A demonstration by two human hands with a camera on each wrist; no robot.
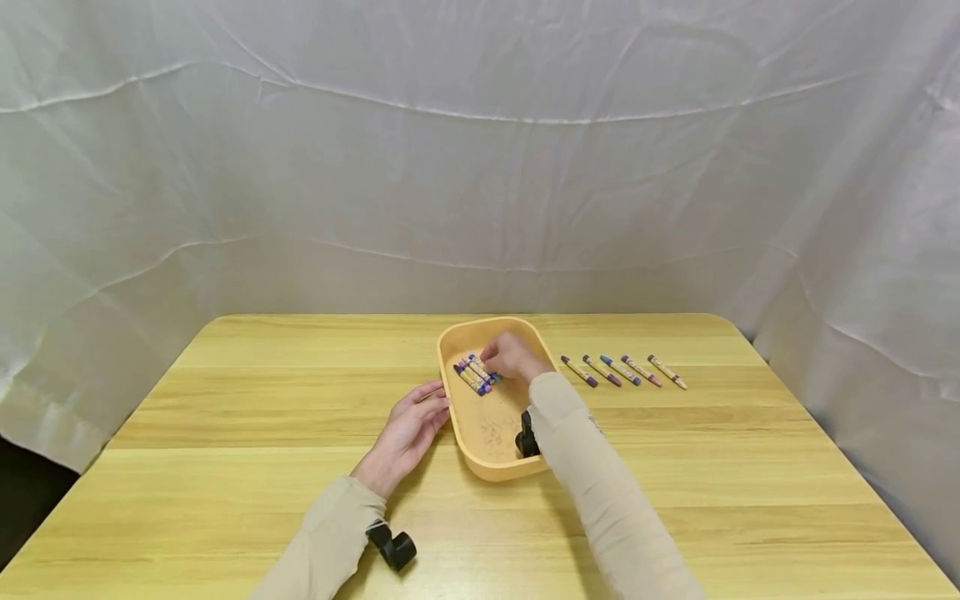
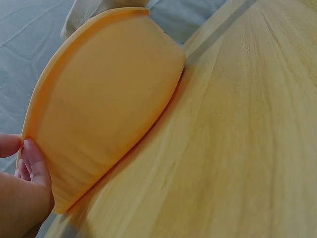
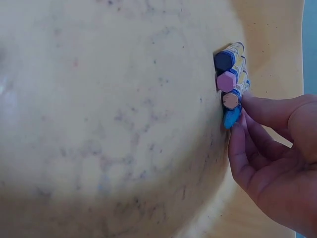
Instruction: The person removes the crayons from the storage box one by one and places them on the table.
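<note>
Crayons [image 1: 476,373], bundled in orange tray [image 1: 491,471]: right hand [image 1: 512,357] fingertips pinch one into the row; left hand [image 1: 408,432], fingers straight, steadies the tray's wall.

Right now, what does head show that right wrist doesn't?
Only head: five crayons in a row on the table, the left hand resting against the tray's outer wall, and the wooden table. Only right wrist: the crayons' hexagonal ends close up and scribble marks across the tray floor. Both: the orange tray, and the right hand touching the crayons in it.
</note>
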